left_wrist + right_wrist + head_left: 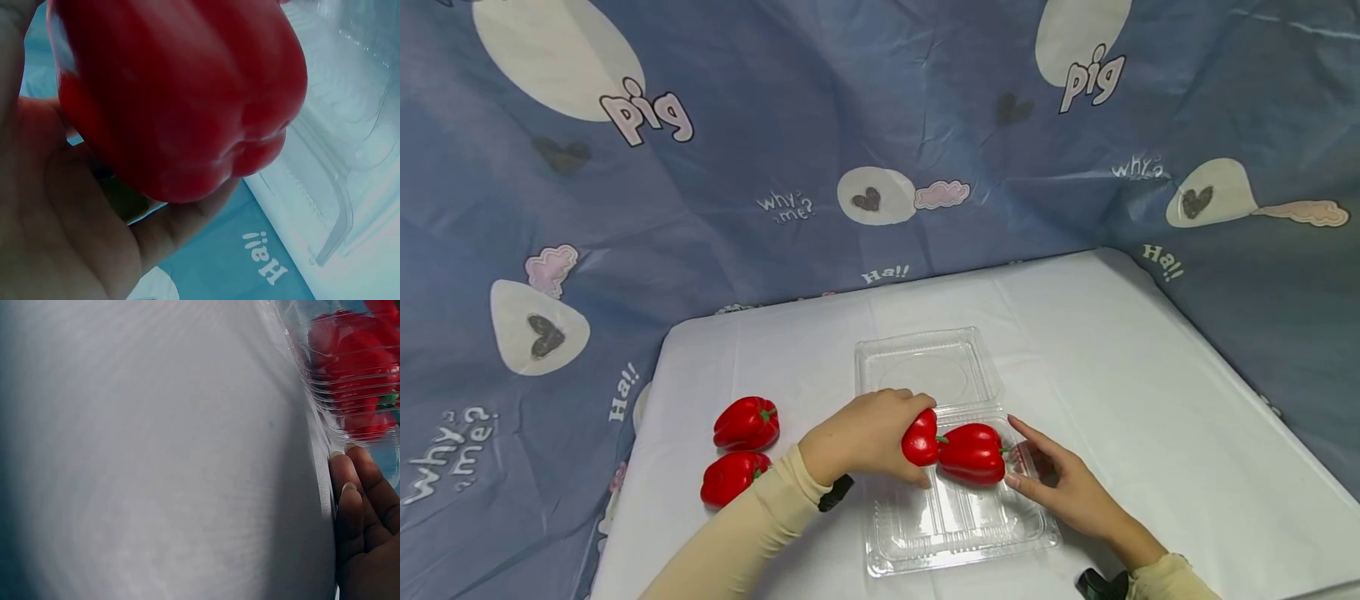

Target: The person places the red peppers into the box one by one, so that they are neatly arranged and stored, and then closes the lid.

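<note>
A red bell pepper (919,440) is gripped by my left hand (874,433) over the clear plastic clamshell box (917,546). Its rounded, lobed end fills much of the left wrist view, with fingers curled behind the pepper (187,100). Just right of it, another red bell pepper (972,454) with a green stem lies in the box. My right hand (1067,487) is at the box's right side, thumb and fingers apart, near that pepper's stem end. In the right wrist view, the fingers (369,487) are beside the box's ribbed wall; whether they press it is unclear.
Two more red bell peppers, a rear one (747,422) and a front one (730,479) partly behind the left sleeve, lie at the left. The box's open lid (925,346) lies flat toward the back. A white cloth (1150,433) covers the table; a blue printed curtain (737,167) hangs behind.
</note>
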Demonstrator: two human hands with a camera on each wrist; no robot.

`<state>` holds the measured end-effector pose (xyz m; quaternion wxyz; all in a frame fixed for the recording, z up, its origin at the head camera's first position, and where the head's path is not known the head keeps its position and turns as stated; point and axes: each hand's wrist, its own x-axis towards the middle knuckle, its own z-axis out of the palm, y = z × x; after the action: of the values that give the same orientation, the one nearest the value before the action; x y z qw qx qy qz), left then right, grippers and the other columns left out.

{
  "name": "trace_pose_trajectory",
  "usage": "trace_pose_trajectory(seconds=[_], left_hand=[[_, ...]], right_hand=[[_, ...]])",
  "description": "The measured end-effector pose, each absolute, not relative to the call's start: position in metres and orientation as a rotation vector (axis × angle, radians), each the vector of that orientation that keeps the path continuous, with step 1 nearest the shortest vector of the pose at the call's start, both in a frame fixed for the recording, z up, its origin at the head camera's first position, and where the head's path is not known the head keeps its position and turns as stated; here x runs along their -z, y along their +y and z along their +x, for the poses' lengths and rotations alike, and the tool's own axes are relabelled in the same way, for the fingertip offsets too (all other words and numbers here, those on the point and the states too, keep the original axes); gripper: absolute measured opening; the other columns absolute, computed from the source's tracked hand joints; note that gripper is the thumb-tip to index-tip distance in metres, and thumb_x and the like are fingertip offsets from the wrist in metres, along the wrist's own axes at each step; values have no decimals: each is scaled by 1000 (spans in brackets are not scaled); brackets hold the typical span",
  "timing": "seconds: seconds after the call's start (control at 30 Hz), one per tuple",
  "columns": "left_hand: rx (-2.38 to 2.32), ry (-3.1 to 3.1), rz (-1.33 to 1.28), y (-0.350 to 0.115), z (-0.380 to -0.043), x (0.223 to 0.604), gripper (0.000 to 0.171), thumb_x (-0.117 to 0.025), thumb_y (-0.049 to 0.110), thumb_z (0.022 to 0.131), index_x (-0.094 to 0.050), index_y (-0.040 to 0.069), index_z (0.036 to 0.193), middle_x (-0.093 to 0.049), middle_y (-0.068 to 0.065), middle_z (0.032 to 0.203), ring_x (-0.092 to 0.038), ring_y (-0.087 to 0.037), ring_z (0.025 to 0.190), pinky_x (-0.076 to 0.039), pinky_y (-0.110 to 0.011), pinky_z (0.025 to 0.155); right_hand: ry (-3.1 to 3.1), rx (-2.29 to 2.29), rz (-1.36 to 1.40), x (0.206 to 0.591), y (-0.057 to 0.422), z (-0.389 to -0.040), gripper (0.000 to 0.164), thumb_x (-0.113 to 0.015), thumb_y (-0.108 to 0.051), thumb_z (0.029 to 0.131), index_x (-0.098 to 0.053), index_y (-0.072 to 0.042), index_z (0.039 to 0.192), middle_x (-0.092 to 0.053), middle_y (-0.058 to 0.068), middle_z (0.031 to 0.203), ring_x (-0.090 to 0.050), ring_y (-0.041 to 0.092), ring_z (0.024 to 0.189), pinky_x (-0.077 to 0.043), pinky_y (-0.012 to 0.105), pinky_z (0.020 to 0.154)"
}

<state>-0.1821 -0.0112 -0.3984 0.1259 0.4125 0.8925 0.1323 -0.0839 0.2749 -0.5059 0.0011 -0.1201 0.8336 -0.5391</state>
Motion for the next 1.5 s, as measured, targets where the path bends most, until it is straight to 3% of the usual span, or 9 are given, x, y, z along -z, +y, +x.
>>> trace_pose_trajectory(seconds=[0.33, 0.6, 1.07, 1.5], left_hand=[[-335, 2632, 1213, -2, -178, 413, 75, -89, 51, 63, -60, 14, 122, -58, 5, 97, -57, -10, 84, -50, -22, 67], [-346, 2653, 1147, 1, -174, 424, 74, -89, 51, 61, -62, 15, 119, -52, 3, 103, -51, -13, 92, -50, -23, 68], [-272, 2742, 1207, 1, -174, 439, 73, -84, 58, 64, -65, 11, 116, -54, -1, 102, -51, -17, 93, -50, -24, 73], [-241, 2798, 1215, -1, -175, 453, 86, -88, 58, 59, -61, 11, 127, -53, -5, 108, -51, -21, 101, -50, -30, 78]], right_hand=[[2620, 1662, -350, 539, 287, -91, 79, -80, -23, 85, -38, -27, 153, -62, 1, 108, -58, 17, 86, -48, 26, 66], [2626, 1644, -352, 536, 286, -91, 78, -79, -26, 86, -38, -27, 153, -63, 1, 108, -58, 17, 87, -48, 25, 67], [2639, 1635, -366, 535, 285, -90, 78, -79, -25, 86, -37, -26, 153, -62, 0, 109, -58, 16, 86, -49, 26, 68], [2649, 1637, -392, 536, 285, -91, 79, -78, -24, 87, -37, -23, 154, -62, 0, 110, -59, 16, 87, -50, 26, 69]])
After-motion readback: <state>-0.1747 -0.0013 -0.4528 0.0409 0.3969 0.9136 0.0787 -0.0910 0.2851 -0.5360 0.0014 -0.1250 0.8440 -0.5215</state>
